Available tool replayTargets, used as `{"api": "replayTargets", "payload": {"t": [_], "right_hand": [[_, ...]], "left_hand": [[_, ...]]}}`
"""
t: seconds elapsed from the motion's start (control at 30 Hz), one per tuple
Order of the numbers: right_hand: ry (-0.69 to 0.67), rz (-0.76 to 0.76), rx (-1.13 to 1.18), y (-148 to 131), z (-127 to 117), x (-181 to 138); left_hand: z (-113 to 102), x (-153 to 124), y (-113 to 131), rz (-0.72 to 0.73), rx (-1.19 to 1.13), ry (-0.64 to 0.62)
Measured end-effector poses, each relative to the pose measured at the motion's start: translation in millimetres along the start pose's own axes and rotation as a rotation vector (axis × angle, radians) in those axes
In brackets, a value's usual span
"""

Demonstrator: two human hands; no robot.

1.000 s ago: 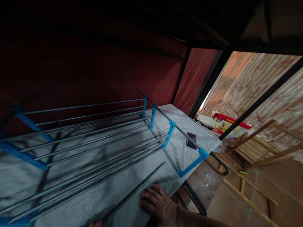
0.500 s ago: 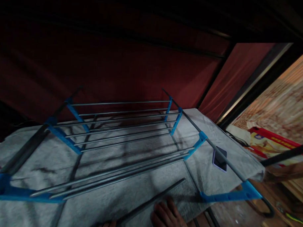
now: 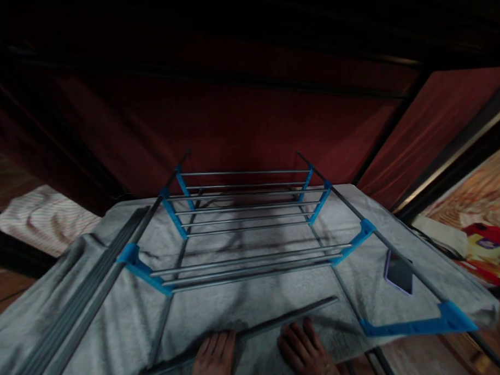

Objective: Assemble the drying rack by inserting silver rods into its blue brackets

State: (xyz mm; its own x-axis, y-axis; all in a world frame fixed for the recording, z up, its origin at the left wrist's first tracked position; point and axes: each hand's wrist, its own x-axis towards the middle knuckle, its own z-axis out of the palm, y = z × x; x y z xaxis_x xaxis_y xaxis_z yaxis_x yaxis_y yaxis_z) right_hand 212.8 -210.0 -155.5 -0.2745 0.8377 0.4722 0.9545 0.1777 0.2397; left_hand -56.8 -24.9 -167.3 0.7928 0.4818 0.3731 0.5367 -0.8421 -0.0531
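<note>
A partly built rack [image 3: 248, 231] of grey metal rods and blue plastic brackets lies on a grey-white cloth [image 3: 271, 286]. A loose dark metal rod [image 3: 270, 326] lies slanted across the cloth near me. My left hand [image 3: 214, 357] rests flat on the cloth at the rod's near part, fingers stretched out. My right hand [image 3: 310, 353] lies flat just right of the rod, fingers spread. Neither hand grips anything.
A phone [image 3: 398, 272] lies on the cloth at the right, beside the rack's long side rod. A bundle of spare rods [image 3: 86, 296] lies at the left. Dark red fabric walls [image 3: 236, 121] close the back. A red box [image 3: 488, 248] sits at far right.
The view has swung left, so the rack now sits centred. My left hand has come into view beside the loose rod. My right hand stays flat on the cloth.
</note>
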Motion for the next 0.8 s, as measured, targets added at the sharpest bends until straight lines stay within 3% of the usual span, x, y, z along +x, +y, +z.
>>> {"api": "replayTargets", "payload": {"t": [0.17,0.37,0.6,0.8], "right_hand": [[-0.057,-0.057,-0.134,-3,-5,2],[-0.008,-0.067,-0.203,-7,6,-3],[-0.047,-0.033,-0.177,-10,-7,4],[0.095,0.001,-0.162,-8,0,9]], "left_hand": [[16,-3,2,-0.018,-0.001,0.121],[19,0,2,-0.02,-0.012,0.171],[11,1,0,-0.002,0.042,0.076],[16,-2,-24,0.141,0.055,0.115]]}}
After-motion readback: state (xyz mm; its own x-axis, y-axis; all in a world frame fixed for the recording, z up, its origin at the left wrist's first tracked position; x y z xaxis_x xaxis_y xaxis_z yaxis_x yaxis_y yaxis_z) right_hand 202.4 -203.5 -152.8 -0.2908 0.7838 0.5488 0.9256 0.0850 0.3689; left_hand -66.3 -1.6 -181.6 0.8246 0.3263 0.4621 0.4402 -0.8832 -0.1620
